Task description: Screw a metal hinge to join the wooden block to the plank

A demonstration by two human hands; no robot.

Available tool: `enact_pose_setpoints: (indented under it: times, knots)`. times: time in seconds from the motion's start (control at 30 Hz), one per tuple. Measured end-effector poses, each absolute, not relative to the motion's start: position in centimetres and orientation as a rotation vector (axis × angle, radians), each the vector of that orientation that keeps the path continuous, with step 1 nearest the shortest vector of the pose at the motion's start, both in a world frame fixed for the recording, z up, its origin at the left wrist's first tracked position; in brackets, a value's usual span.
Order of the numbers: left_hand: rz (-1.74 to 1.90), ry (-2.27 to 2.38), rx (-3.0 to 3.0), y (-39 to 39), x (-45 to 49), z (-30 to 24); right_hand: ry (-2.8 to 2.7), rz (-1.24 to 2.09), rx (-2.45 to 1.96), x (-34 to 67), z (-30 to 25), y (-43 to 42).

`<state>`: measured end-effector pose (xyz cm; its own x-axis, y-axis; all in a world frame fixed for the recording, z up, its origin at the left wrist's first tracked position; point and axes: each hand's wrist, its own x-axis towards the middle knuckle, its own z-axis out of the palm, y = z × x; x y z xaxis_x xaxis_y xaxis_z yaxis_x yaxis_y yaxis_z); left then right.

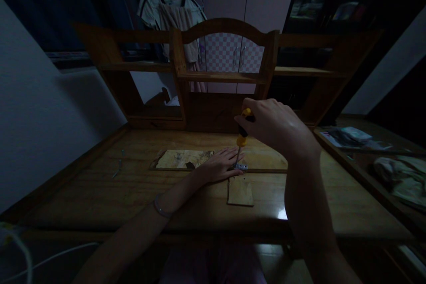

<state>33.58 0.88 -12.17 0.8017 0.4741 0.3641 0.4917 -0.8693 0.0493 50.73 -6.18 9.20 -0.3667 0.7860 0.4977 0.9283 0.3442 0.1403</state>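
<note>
My right hand (276,126) is wrapped round the yellow and black handle of a screwdriver (242,140), held nearly upright. Its shaft runs down to a small metal hinge (241,167) at the front edge of a long wooden board (266,160). My left hand (221,164) lies flat on that board, fingers stretched out, with its thumb and fingertips beside the hinge and screwdriver tip. The tip itself is hard to make out. A small square wood piece (240,191) with little holes lies just in front of the hinge.
Several screws or small metal parts (117,169) lie on the desk (140,195) to the left. A wooden shelf unit (222,78) rises at the back. Papers (353,135) and a crumpled cloth (402,177) are on the right. A white cable (63,252) hangs at lower left.
</note>
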Motion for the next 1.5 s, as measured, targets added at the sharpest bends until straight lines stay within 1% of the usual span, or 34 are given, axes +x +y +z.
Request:
enact_pose_setpoints:
  times: [0.23, 0.5, 0.73, 0.97, 1.17, 1.37, 1.5]
  knots:
    - [-0.619, -0.797, -2.936, 0.9, 33.6, -12.3, -2.421, -0.344, -1.359, 51.8, 9.5, -5.2]
    - [-0.695, -0.785, -2.929, 0.7, 33.9, -11.7, -2.373, -0.478, -1.461, 51.1, 9.3, -5.2]
    - [-0.871, -0.791, -3.012, 0.5, 34.1, -11.5, -2.435, -0.357, -1.416, 51.6, 9.6, -5.7]
    - [-0.96, -0.772, -3.055, 0.4, 34.5, -11.5, -2.376, -0.471, -1.534, 50.7, 8.9, -5.3]
    - [-0.993, -0.827, -3.056, 0.3, 34.4, -11.6, -2.45, -0.374, -1.429, 51.2, 9.0, -5.2]
    - [-1.045, -0.803, -3.09, 0.4, 34.6, -11.7, -2.411, -0.44, -1.514, 51.0, 8.9, -4.8]
    - [-1.061, -0.784, -3.104, 0.5, 34.6, -11.7, -2.452, -0.306, -1.426, 51.0, 9.1, -5.0]
